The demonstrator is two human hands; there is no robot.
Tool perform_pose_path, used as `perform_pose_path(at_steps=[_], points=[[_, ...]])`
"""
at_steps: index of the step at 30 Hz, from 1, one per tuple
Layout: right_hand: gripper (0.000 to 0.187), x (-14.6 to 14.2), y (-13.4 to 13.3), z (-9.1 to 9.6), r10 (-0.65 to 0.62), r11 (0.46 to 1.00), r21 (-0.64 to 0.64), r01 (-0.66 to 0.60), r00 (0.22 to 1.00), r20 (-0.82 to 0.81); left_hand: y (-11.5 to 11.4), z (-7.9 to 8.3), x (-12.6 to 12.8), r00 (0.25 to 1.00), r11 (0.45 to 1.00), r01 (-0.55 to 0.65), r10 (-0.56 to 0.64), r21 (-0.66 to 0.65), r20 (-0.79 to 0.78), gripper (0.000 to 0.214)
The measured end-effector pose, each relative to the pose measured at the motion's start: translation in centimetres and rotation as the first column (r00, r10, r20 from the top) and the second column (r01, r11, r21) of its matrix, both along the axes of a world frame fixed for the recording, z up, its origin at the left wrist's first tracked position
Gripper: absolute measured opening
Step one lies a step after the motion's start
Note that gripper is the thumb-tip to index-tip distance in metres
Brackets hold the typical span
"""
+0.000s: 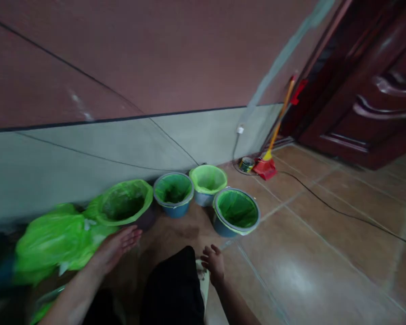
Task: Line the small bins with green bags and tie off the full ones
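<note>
Left hand (122, 241): low, left of centre in the frame; fingers extended, nothing held; it overlaps the dark bin (147, 220), contact I cannot judge
Right hand (214, 262): lower centre; fingers loosely bent and apart, nothing held that I can see; a pale object (205, 284) shows just beside it, too blurred to name
Step at the bins: I read a moment between holds; both hands free, all four bins wearing green liners
Next move's call: I judge any hold on the dark bin's rim would need the left hand turned and closed; the right has farther to reach
Bin row: dark bin left of centre; blue bin (176, 211) and pale bin (203, 198) mid-frame; grey-rimmed bin (222, 228) nearer, to their right
In the way: black-clad knee (174, 289) at bottom centre; bulging green bag (57, 239) at lower left, crowding the dark bin
Beyond: tin (246, 164), red dustpan (266, 169) and cable (331, 209) at right; door (365, 108) upper right, well apart
</note>
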State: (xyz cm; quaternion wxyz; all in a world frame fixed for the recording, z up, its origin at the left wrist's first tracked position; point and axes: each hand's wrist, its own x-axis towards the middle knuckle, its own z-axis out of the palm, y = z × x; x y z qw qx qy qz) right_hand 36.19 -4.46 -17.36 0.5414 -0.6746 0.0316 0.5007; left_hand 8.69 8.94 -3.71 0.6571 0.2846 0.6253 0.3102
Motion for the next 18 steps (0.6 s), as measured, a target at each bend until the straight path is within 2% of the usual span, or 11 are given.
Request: perform_pose_path(at_steps=[2, 4, 6, 8, 10, 13, 15, 18], points=[[0.06, -2.7, 1.2, 1.3, 0.081, 0.993, 0.087, -0.081, 0.997, 0.007, -2.4, 2.2, -3.8, 0.992, 0.991, -0.117, 0.113, 0.064, 0.063, 0.026], [0.061, -5.4, 2.8, 2.9, 0.19, 0.969, 0.154, -0.191, 0.982, 0.025, -5.1, 3.5, -7.7, 0.962, 0.961, -0.259, 0.248, 0.099, 0.11, 0.026], [0.062, -8.5, 4.7, 4.7, 0.331, 0.921, 0.2, -0.333, 0.942, 0.046, -7.9, 3.7, -11.9, 0.908, 0.906, -0.409, 0.391, 0.111, 0.15, 0.025], [0.064, -12.3, 6.4, 6.9, 0.478, 0.843, 0.233, -0.485, 0.874, 0.09, -10.8, 2.9, -15.9, 0.819, 0.822, -0.564, 0.545, 0.078, 0.18, 0.019], [0.066, -16.7, 7.5, 9.1, 0.617, 0.735, 0.245, -0.632, 0.773, 0.147, -13.7, 1.4, -19.4, 0.71, 0.722, -0.692, 0.676, 0.015, 0.197, 0.01], [0.061, -24.0, 8.1, 11.4, 0.79, 0.521, 0.229, -0.822, 0.567, 0.235, -17.1, -1.1, -23.1, 0.544, 0.566, -0.822, 0.812, -0.057, 0.212, 0.006], [0.052, -28.8, 7.8, 11.8, 0.863, 0.373, 0.19, -0.908, 0.414, 0.288, -18.3, -2.4, -25.1, 0.427, 0.454, -0.885, 0.881, -0.105, 0.205, 0.009], [0.035, -35.1, 7.1, 11.1, 0.926, 0.179, 0.098, -0.979, 0.201, 0.321, -18.5, -3.4, -28.4, 0.286, 0.315, -0.928, 0.944, -0.197, 0.162, 0.01]])
